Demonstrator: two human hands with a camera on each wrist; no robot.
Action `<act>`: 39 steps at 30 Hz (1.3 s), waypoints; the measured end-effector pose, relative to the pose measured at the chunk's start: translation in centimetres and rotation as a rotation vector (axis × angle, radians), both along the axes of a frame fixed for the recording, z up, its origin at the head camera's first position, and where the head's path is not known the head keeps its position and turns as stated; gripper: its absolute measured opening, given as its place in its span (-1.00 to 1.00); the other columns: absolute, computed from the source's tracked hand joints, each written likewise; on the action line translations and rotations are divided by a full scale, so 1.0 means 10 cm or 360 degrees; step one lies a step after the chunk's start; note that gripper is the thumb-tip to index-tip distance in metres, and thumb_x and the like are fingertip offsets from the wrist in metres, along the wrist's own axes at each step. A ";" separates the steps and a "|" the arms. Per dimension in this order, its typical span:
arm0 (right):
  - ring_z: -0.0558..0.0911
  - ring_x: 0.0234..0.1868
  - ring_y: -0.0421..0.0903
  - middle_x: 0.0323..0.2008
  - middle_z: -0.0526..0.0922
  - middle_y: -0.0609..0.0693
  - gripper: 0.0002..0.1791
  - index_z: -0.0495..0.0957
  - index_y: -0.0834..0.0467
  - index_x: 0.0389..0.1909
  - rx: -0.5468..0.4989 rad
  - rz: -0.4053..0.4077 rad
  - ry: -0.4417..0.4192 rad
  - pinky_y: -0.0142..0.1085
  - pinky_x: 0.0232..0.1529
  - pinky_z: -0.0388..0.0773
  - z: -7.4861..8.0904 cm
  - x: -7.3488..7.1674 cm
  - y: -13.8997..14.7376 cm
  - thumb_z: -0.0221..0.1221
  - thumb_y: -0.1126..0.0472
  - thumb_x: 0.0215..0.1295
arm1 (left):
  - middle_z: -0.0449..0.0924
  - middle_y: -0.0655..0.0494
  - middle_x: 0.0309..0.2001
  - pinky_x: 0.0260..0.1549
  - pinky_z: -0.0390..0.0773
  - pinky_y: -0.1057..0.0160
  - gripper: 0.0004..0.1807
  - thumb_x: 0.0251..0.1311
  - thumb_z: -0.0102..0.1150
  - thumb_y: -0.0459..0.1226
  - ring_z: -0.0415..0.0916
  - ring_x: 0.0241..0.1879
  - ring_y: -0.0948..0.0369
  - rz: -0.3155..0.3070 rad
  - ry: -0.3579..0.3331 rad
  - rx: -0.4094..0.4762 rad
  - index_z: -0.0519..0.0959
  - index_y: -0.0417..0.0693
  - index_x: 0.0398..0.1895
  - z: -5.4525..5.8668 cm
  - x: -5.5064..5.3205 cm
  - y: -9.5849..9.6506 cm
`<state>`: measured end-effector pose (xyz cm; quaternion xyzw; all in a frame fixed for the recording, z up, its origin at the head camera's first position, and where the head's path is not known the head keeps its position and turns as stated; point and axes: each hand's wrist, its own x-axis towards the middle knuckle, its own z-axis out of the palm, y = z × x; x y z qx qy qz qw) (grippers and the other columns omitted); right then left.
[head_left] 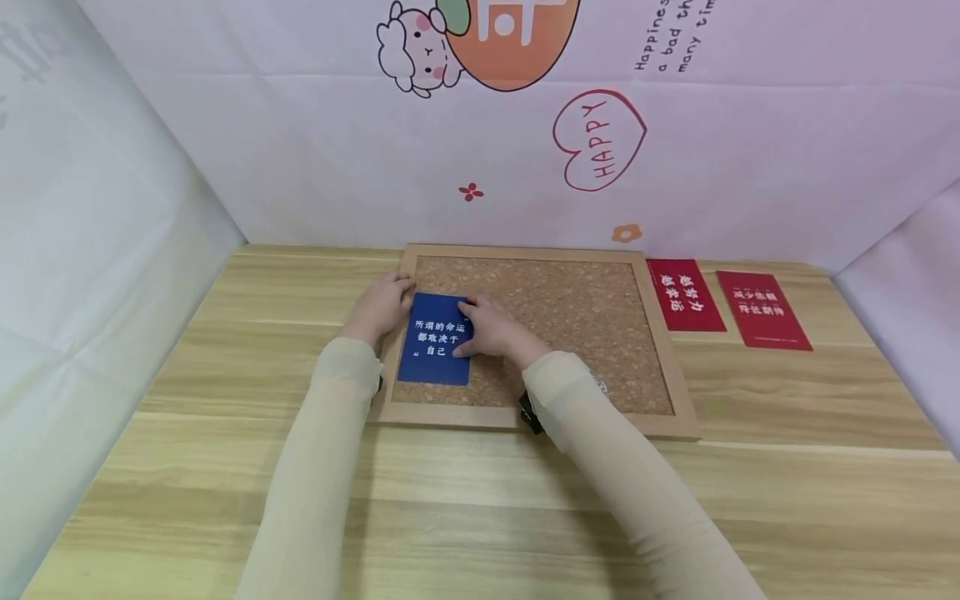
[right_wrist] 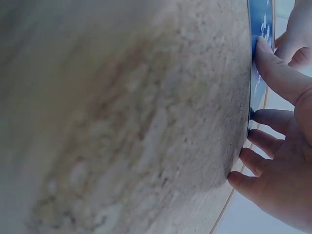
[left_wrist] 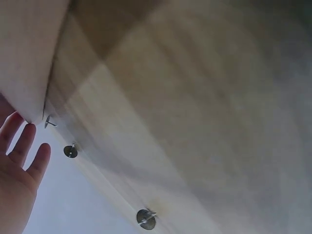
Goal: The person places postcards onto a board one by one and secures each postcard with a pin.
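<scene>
Right grip (head_left: 495, 329) spread against blue card (head_left: 435, 367), left grip (head_left: 382, 307) loose at left edge of corkboard (head_left: 585, 317); card probably light, slick: hold its sides.

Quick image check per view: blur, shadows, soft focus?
Head: blue card text legible, soft shadows on the table. Left wrist: dim toward the top corners, wood grain soft, tacks crisper. Right wrist: cork heavily blurred at left, clearer near the right hand.
</scene>
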<state>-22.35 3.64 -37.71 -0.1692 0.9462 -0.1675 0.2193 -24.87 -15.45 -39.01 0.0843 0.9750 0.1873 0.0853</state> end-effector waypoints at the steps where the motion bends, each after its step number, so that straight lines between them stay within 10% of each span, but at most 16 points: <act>1: -0.07 0.54 0.10 0.53 -0.06 0.11 -0.06 0.03 0.16 0.47 -0.0003 -0.0001 -0.0003 -0.04 0.55 -0.08 0.00 0.00 0.00 0.30 -0.01 0.18 | 0.19 -0.13 0.43 0.46 0.11 -0.03 -0.52 0.43 -0.20 -0.27 0.12 0.43 -0.10 -0.0002 0.0004 -0.0006 0.26 -0.19 0.37 0.00 0.00 0.00; 15: -0.11 0.55 0.12 0.53 -0.09 0.12 -0.04 -0.01 0.16 0.48 -0.0075 0.0010 -0.0030 -0.04 0.56 -0.09 -0.03 0.01 0.04 0.29 -0.01 0.18 | 0.32 -0.14 0.35 0.41 0.22 -0.04 -0.58 0.42 -0.15 -0.29 0.24 0.36 -0.10 -0.0037 0.0015 -0.0099 0.36 -0.21 0.29 0.08 0.02 0.01; 39: -0.12 0.55 0.12 0.54 -0.11 0.11 -0.04 -0.06 0.13 0.50 -0.0070 0.0012 -0.0054 -0.02 0.55 -0.08 0.00 0.04 0.07 0.26 -0.03 0.22 | 0.40 -0.26 0.26 0.20 0.47 -0.05 -0.59 0.38 -0.13 -0.41 0.42 0.20 -0.14 0.0261 -0.0060 -0.0072 0.34 -0.32 0.26 0.20 0.15 -0.35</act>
